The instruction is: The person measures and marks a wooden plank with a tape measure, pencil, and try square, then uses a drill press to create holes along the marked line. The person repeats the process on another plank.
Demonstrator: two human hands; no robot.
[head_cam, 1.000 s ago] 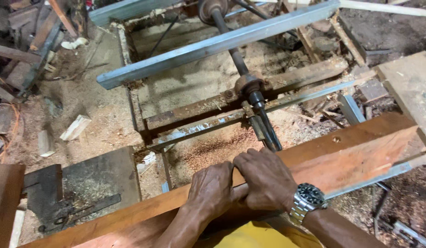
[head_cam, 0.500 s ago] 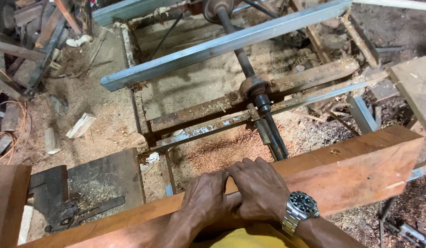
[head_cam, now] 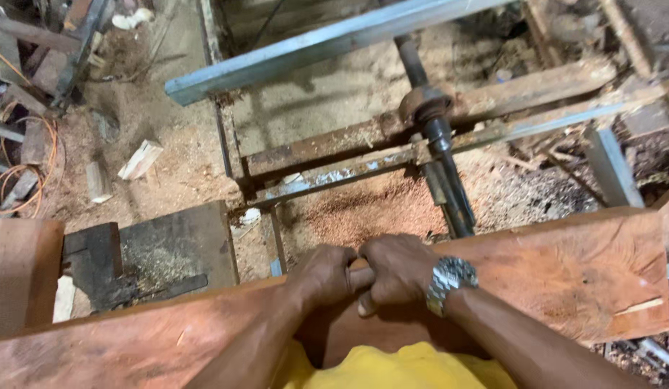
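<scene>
Basically, my left hand (head_cam: 321, 277) and right hand (head_cam: 393, 272) both clamped the top edge of one reddish plank (head_cam: 565, 277), lying across the bench's near edge. Risk, I judged: fingers sat close to the one steel shaft (head_cam: 439, 155), so a slip could pinch. Two wood offcuts (head_cam: 140, 160) lay on sawdust.
</scene>
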